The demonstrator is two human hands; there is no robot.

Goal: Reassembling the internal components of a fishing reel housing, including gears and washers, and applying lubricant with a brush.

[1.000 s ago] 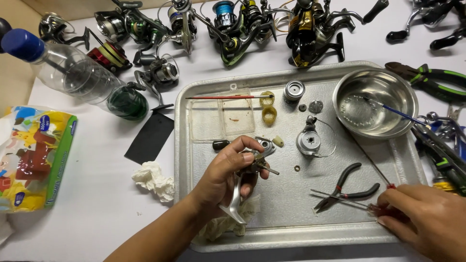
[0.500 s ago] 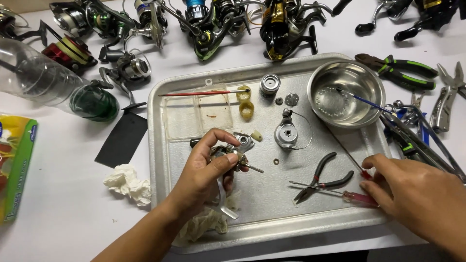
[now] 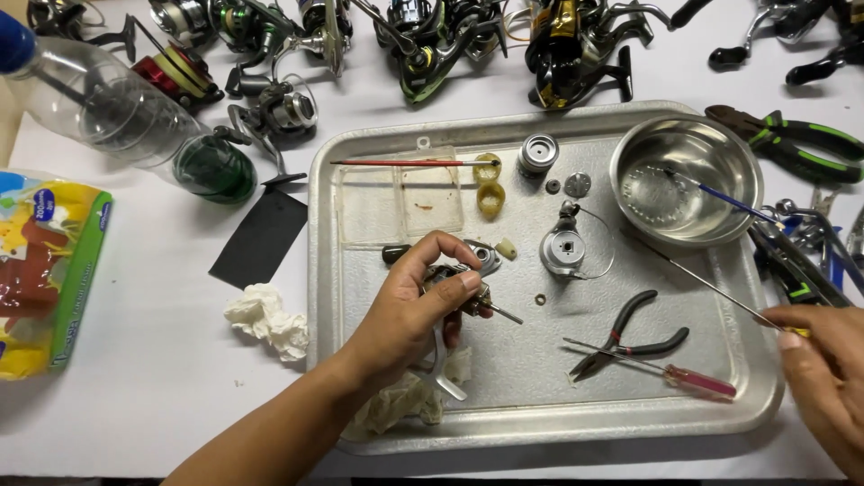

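My left hand grips a partly dismantled fishing reel body over the middle of the metal tray. The reel's curved leg hangs down past my palm. A thin shaft sticks out of the reel to the right. My right hand is at the tray's right edge, its fingers pinched on the yellow end of a long thin metal pick. The pick's tip reaches up-left across the tray. A red-handled screwdriver and black pliers lie just left of that hand.
On the tray are a steel bowl, a round reel part, small washers, yellow pieces and a clear plastic box. Several reels line the far side. A plastic bottle, black card, crumpled tissue and green-handled pliers lie around.
My right hand has left the red-handled screwdriver, moved right to the tray's edge and taken the thin pick. My left hand still holds the reel body.
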